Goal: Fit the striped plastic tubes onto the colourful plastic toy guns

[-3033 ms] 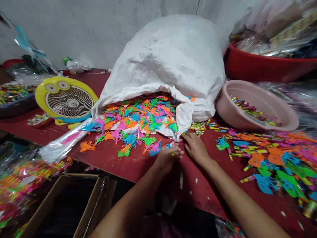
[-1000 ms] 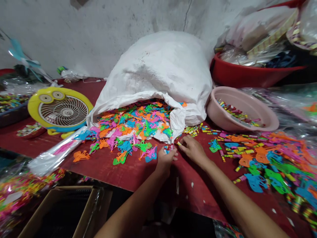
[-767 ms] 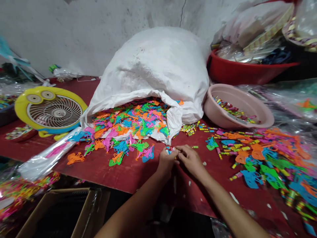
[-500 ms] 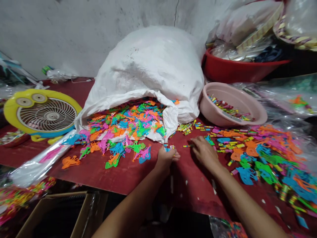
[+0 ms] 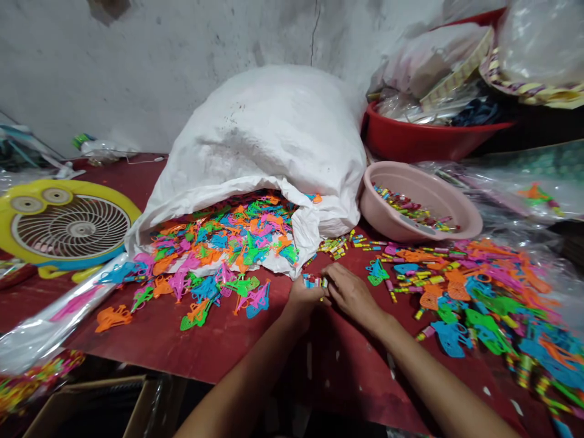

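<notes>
My left hand (image 5: 305, 299) is closed around a small bunch of wrapped candy rolls (image 5: 312, 280), whose coloured ends stick up above the fingers. Close against it on the right, my right hand (image 5: 350, 293) pinches a candy roll (image 5: 324, 283) at the edge of the bunch, mostly hidden by the fingers. Just behind both hands lie loose yellow candy rolls (image 5: 335, 246) on the red tabletop (image 5: 269, 347). Bright plastic toy pieces (image 5: 237, 234) spill from the mouth of a big white sack (image 5: 274, 134) beyond my left hand.
On the right, a heap of plastic toys with candy rolls (image 5: 474, 292) spreads over the table. A pink basin (image 5: 469, 213) holds more rolls, with a red basin (image 5: 410, 137) behind it. At left stand a yellow fan (image 5: 130, 207) and, below the table edge, an open cardboard box (image 5: 137, 404).
My right hand has moved left from a candy roll on the table to the bunch in my left hand. The view has shifted slightly; the left hand keeps its hold.
</notes>
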A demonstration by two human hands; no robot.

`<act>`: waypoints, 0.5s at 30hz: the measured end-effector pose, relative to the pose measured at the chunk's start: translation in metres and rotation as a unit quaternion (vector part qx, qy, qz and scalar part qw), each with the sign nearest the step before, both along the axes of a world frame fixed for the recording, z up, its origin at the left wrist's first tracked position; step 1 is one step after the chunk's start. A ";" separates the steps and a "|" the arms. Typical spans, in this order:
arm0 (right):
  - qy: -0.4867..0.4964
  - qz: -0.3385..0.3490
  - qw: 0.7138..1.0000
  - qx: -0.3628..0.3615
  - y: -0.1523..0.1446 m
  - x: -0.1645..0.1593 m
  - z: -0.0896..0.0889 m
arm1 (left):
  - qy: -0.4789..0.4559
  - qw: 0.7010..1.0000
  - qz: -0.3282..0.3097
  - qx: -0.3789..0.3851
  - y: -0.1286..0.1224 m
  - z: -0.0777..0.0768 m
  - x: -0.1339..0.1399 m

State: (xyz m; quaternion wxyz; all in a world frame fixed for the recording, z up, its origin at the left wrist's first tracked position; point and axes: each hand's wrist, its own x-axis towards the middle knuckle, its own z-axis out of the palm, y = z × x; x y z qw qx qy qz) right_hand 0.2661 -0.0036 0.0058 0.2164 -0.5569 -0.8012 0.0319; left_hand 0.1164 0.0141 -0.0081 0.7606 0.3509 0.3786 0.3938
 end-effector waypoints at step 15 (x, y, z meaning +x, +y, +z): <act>-0.025 -0.094 0.990 -0.106 0.050 0.023 0.024 | -0.020 0.999 0.020 -0.033 -0.003 -0.006 -0.022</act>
